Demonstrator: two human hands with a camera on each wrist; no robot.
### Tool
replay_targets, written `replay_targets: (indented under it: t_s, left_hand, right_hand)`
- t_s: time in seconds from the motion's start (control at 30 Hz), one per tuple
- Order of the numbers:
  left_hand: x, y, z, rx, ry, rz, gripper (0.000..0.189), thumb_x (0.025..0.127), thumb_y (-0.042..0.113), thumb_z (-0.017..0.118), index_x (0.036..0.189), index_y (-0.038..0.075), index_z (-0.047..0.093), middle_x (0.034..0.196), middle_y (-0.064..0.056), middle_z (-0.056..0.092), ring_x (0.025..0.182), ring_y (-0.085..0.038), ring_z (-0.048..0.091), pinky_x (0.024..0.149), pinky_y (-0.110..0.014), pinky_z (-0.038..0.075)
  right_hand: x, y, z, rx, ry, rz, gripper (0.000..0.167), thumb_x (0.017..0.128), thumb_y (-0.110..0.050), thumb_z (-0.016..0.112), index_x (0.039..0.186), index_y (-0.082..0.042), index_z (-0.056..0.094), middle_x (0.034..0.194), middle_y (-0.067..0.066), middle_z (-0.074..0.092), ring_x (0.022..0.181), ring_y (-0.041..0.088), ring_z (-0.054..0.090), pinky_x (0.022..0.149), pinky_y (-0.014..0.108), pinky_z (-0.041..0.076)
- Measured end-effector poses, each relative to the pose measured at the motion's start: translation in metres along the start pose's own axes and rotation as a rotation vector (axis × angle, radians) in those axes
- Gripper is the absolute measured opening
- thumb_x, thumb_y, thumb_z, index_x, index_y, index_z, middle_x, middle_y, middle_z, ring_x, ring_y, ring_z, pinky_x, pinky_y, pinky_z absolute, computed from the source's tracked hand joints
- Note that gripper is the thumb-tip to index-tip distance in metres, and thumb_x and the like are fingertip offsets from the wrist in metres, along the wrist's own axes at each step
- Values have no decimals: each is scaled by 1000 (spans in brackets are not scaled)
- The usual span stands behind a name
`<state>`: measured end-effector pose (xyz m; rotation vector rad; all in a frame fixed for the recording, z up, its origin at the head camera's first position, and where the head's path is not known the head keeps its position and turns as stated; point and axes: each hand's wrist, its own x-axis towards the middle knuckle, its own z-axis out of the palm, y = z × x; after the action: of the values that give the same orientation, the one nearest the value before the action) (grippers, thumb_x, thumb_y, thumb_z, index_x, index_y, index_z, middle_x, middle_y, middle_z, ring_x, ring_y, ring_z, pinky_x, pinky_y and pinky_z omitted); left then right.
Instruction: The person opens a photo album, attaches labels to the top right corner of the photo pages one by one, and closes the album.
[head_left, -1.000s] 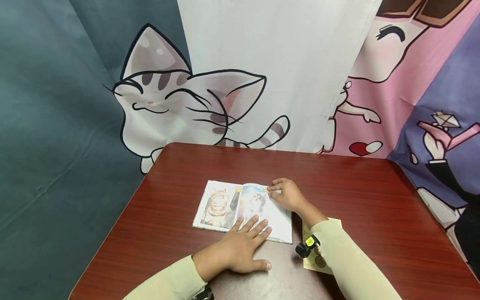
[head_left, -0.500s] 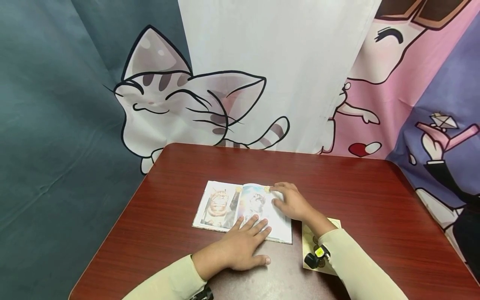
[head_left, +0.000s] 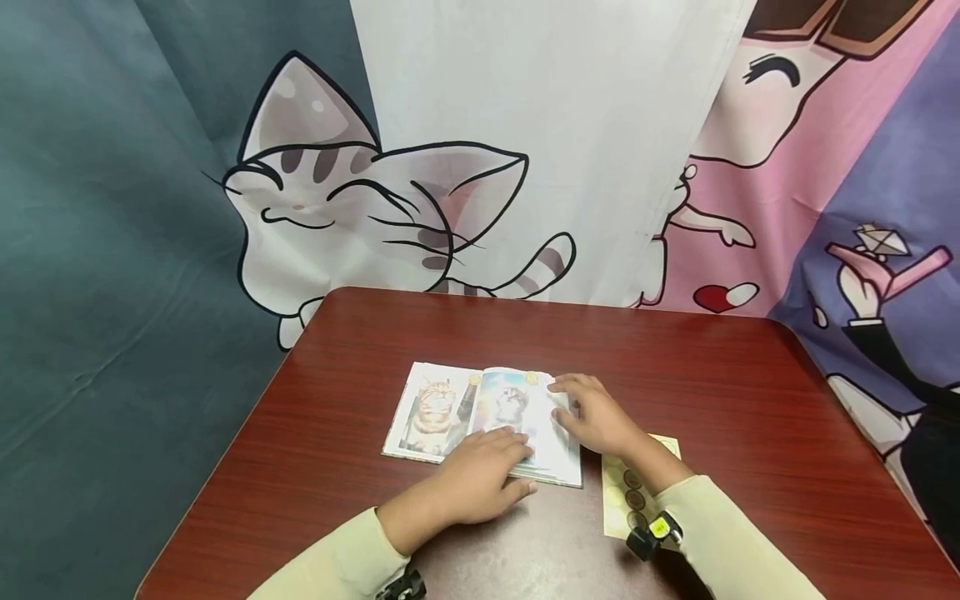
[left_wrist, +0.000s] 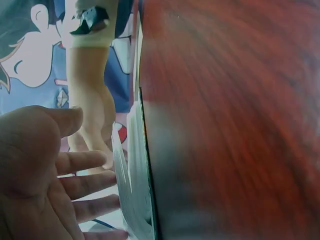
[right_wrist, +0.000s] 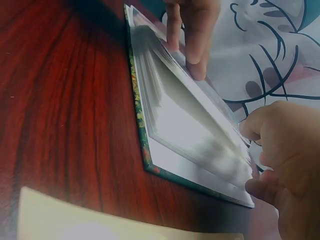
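Note:
An open picture book (head_left: pixel 562 471) lies on the table, with a cat picture (head_left: pixel 435 404) on its left page and another on its right page. Small round gold stickers show near the top of both pages, one being the right page's sticker (head_left: pixel 532 378). My left hand (head_left: pixel 480 475) rests on the lower part of the right page, fingers extended in the left wrist view. At the book's right side is my right hand (head_left: pixel 596 417), its fingertips on the upper right of the page. In the right wrist view the loose pages (right_wrist: pixel 200 125) bow up from the back cover.
A yellow sheet of round stickers (head_left: pixel 618 508) lies right of the book, partly under my right forearm and wrist camera. The brown table (head_left: pixel 300 467) reaches back to a curtain (head_left: pixel 480 100) printed with cartoon cats.
My right hand has drawn back from the gold sticker toward the page's right edge, uncovering it. My left hand's fingers have drawn closer together and bent a little on the page.

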<state>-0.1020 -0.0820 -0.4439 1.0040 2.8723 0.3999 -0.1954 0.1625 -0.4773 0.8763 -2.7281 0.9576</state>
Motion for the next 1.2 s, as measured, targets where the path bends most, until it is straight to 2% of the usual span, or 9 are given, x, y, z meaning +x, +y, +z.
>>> replay_targets:
  t_s: [0.13,0.27,0.53,0.7,1.0,1.2]
  left_hand:
    - [1,-4,-3,-27,90,11,40,102,43,60,129,15,67,137,-2,63,133,-20,54,110,-42,43]
    - [0,-8,-6,-71,150,-20,34,101,39,62,125,16,68,132,-1,65,128,-20,57,106,-43,46]
    - [-5,-23,-13,-120,245,-151,29,98,33,67,120,14,70,124,-1,69,118,-24,63,99,-48,49]
    - [-10,-37,-17,-114,319,-251,28,95,29,71,117,12,72,118,-4,70,111,-28,65,92,-50,50]
    - [-22,-64,-22,-63,312,-425,33,92,30,71,117,8,72,123,-10,69,122,-32,61,93,-54,50]
    - [-26,-74,-24,-62,280,-509,38,93,32,69,122,7,71,122,-15,69,110,-39,66,88,-56,51]
  right_hand:
    - [-7,-4,-5,-11,5,-6,37,89,-12,74,124,-4,69,131,16,63,120,37,55,98,53,47]
    - [-14,-6,-8,-26,1,-13,35,89,-12,74,123,-6,70,129,12,64,123,36,55,101,54,46]
    - [-30,-9,-11,-64,-13,-53,34,89,-11,76,122,-5,69,125,11,66,123,35,55,103,53,45]
    - [-38,-10,-16,-95,-41,-37,34,89,-12,76,122,-6,69,125,8,66,124,31,54,103,50,46]
    - [-50,-8,-18,-157,-37,-61,37,88,-16,78,122,-8,69,123,6,67,122,30,56,101,49,48]
    - [-53,-6,-20,-162,-51,-54,40,86,-19,80,123,-7,69,122,6,66,122,29,55,102,49,48]
